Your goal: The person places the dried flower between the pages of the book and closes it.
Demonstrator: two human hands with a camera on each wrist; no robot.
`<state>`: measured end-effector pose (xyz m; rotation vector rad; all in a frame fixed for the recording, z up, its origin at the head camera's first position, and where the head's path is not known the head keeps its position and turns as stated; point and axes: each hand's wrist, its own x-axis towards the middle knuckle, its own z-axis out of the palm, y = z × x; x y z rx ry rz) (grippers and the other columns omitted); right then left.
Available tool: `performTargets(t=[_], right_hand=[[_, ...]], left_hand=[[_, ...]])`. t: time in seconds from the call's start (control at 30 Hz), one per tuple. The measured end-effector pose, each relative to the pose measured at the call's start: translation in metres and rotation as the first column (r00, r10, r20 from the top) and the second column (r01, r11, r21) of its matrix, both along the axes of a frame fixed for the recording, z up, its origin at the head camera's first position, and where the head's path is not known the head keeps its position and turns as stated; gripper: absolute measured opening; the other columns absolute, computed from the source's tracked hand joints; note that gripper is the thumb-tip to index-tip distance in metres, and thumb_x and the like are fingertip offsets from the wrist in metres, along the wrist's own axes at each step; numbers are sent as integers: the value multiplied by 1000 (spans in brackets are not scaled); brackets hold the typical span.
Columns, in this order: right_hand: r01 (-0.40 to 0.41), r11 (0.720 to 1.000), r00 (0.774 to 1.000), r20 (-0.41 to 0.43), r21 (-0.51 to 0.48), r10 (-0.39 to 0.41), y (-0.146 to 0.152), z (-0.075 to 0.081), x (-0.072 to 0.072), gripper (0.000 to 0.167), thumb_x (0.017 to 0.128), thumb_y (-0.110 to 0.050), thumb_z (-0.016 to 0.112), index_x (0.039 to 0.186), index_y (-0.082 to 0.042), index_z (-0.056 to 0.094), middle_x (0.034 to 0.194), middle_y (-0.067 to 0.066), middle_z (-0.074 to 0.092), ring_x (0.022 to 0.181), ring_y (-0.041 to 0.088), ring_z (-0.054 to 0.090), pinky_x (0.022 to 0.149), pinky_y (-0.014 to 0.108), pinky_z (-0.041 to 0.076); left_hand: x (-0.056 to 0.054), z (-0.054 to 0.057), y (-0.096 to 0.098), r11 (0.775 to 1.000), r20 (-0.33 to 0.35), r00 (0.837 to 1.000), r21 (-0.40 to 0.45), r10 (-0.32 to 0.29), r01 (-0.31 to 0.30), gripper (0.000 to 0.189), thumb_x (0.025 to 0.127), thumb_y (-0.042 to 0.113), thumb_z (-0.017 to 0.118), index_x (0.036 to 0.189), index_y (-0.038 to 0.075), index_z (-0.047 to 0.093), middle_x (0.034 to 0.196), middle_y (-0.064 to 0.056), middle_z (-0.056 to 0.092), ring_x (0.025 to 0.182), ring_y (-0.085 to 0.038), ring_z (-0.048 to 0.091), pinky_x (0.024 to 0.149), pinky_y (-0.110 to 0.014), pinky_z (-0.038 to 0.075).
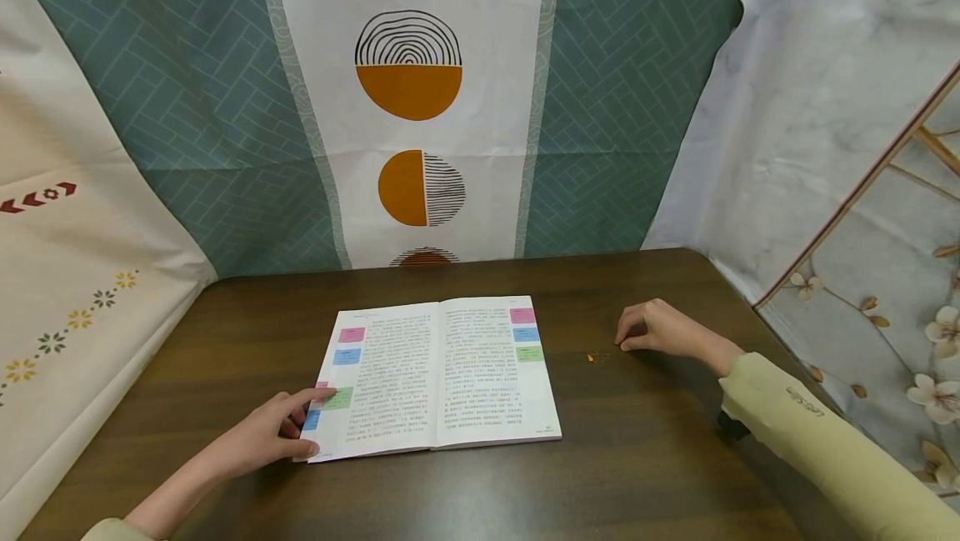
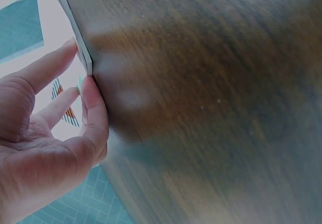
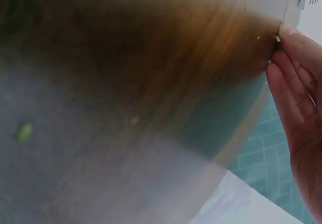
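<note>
An open book [image 1: 480, 374] with printed pages lies flat on the table. Pink, blue and green sticky notes line both outer margins. At its left edge my left hand [image 1: 258, 437] holds the lower corner: the index finger reaches onto a green note [image 1: 337, 398] and the thumb presses the page. In the left wrist view, bent fingers [image 2: 95, 108] of that hand meet the book's edge [image 2: 83, 53]. To the right of the book, my right hand [image 1: 660, 328] touches the tabletop with bent fingers, thumb and fingertips apart. Near them lies a small orange bit [image 1: 590, 358] with crumbs.
The dark wooden table [image 1: 480, 491] ends at a patterned cloth [image 1: 427, 191] hanging behind it. Further cloths hang left and right. A small dark object [image 1: 732, 426] shows under the right sleeve. In the right wrist view a blurred green speck [image 3: 23, 132] appears.
</note>
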<state>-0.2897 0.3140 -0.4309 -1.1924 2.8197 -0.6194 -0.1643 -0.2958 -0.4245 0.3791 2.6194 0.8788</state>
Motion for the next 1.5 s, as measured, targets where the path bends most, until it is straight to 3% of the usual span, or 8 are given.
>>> performTargets(t=[0.4, 0.7, 0.87, 1.17, 1.37, 1.5], right_hand=[[6, 1000, 1000, -17, 4, -5, -6, 0, 2, 12, 85, -12, 76, 83, -23, 74, 84, -11, 68, 74, -2, 61, 68, 23, 53], [43, 997, 999, -3, 64, -43, -15, -1, 5, 16, 90, -7, 70, 83, -20, 65, 80, -11, 60, 67, -4, 48, 62, 20, 46], [83, 995, 995, 56, 53, -86, -20, 2, 3, 21, 86, -5, 70, 77, -22, 62, 72, -12, 61, 63, -3, 52, 60, 21, 47], [91, 994, 995, 30, 60, -93, -27, 2, 4, 26, 79, 0, 70, 74, -20, 54, 68, -10, 55, 60, -1, 46, 58, 21, 42], [93, 994, 994, 44, 55, -95, -30, 3, 4, 17, 85, 1, 66, 87, -15, 68, 77, -5, 63, 65, 1, 49, 60, 21, 45], [106, 992, 994, -37, 62, -104, -32, 6, 1, 19, 87, 2, 67, 93, -14, 76, 88, 0, 69, 73, 5, 55, 65, 22, 47]], left_hand=[[0, 1, 0, 1000, 5, 1000, 11, -6, 6, 77, 80, 24, 82, 146, 10, 46, 97, -9, 47, 86, -21, 50, 68, -22, 41], [2, 1, 0, 1000, 9, 1000, 25, -17, 17, 76, 81, 22, 81, 146, 9, 45, 97, -10, 48, 86, -21, 51, 69, -22, 42], [1, 2, 1, 1000, 17, 1000, 10, 7, -7, 76, 80, 23, 82, 146, 12, 46, 98, -9, 48, 86, -21, 51, 69, -23, 42], [2, 2, 1, 1000, 14, 1000, 17, -8, 8, 76, 81, 24, 81, 147, 11, 45, 98, -10, 48, 86, -21, 52, 69, -22, 42], [2, 2, 1, 1000, 18, 1000, 14, -4, 4, 76, 80, 24, 81, 146, 11, 45, 98, -9, 48, 86, -20, 51, 69, -22, 42], [1, 2, 1, 1000, 15, 1000, 17, 9, -9, 76, 80, 23, 82, 146, 11, 46, 97, -9, 48, 86, -20, 52, 69, -22, 42]])
